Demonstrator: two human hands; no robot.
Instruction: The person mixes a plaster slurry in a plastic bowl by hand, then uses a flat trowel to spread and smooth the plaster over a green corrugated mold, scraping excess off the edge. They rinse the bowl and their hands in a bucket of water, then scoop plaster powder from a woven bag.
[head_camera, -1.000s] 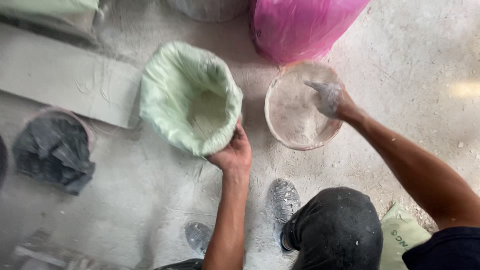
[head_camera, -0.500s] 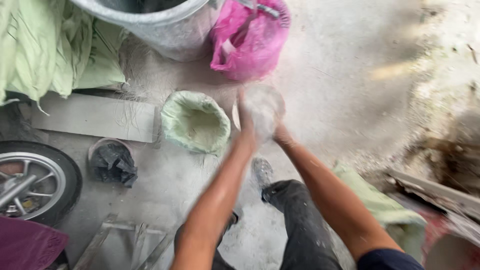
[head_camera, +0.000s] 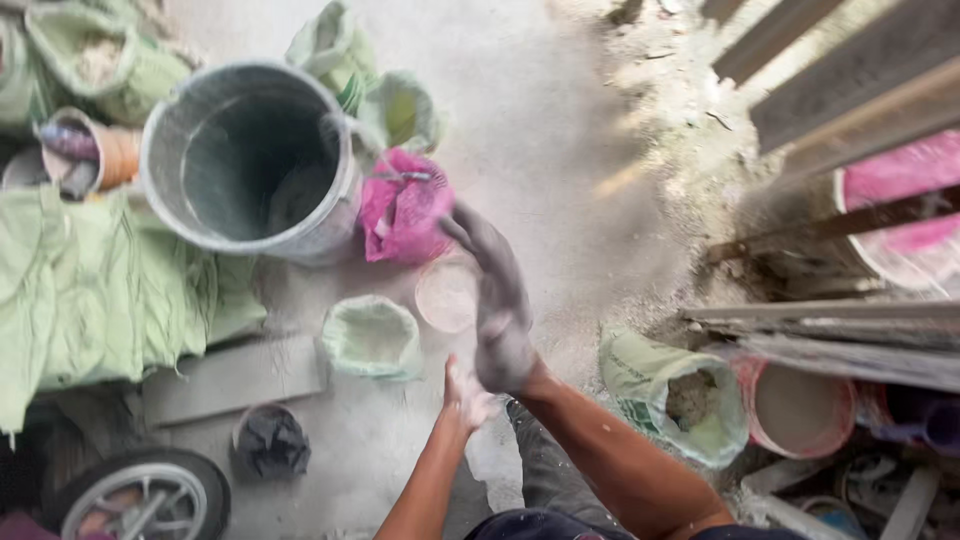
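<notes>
My right hand (head_camera: 497, 300) is raised in front of me, coated in grey-white powder, fingers stretched and blurred by motion. My left hand (head_camera: 463, 392) is just below it, also dusty, its fingers touching the right wrist area; neither holds anything. Below the hands on the floor stand a round pale bowl (head_camera: 444, 296) of powder and an open light-green sack (head_camera: 371, 337) with powder inside. A pink plastic bag (head_camera: 403, 212) lies beyond the bowl.
A large grey metal bucket (head_camera: 245, 160) stands at upper left. Green sacks (head_camera: 90, 290) lie at left, another open sack (head_camera: 680, 395) at right. A dark bag in a small tub (head_camera: 270, 441), a wheel (head_camera: 135, 495), and planks (head_camera: 830, 330) surround me.
I have stood up, so the view has widened and pulled back. My right hand left the bowl, my left hand left the green sack, and both came together, rubbing off powder.
</notes>
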